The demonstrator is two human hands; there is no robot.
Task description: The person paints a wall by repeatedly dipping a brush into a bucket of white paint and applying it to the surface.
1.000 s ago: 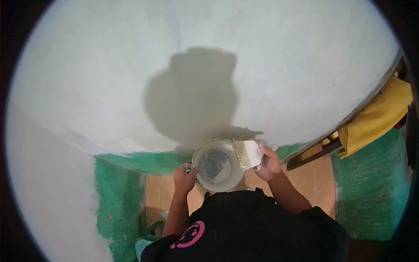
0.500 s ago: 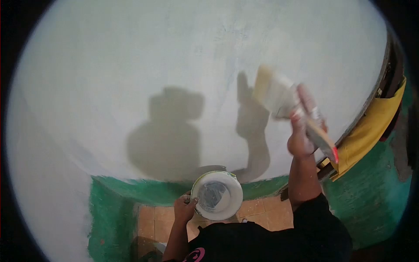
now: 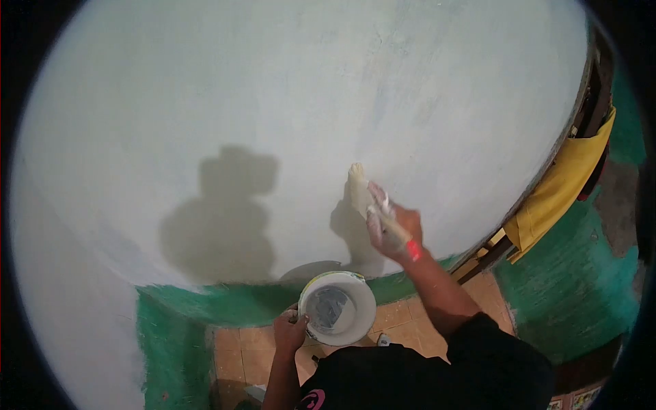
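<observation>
Brushwork is in hand on the lower part of the white wall (image 3: pixel 273 89). The right hand (image 3: pixel 395 231) is closed around the handle of a wide paintbrush (image 3: pixel 360 193). Its bristles point up and lie against the plaster, just above the unpainted green band (image 3: pixel 205 301) along the base. The left hand (image 3: pixel 290 331) is clamped on the near rim of a small pail (image 3: pixel 372 307), held low in front of the body over the tiled floor (image 3: pixel 403 318). The pail is well below the brush and clear of the wall. The two hands are apart, each gripping its own thing.

To do this stroke well, I judge that the bristles should stay flat on the surface under even, moderate pressure, drawn in long overlapping passes, so the faint bluish patches higher up do not recur here. Near the green edge the brush wants a light load and a steady wrist, or the line will wander and paint will run onto the tiles. The pail looks fairly low on paint, so it can tilt a little, but it is best kept level and close under the brush to catch drips. A yellow cloth (image 3: pixel 553 191) hangs at the right, beyond the wall's edge.
</observation>
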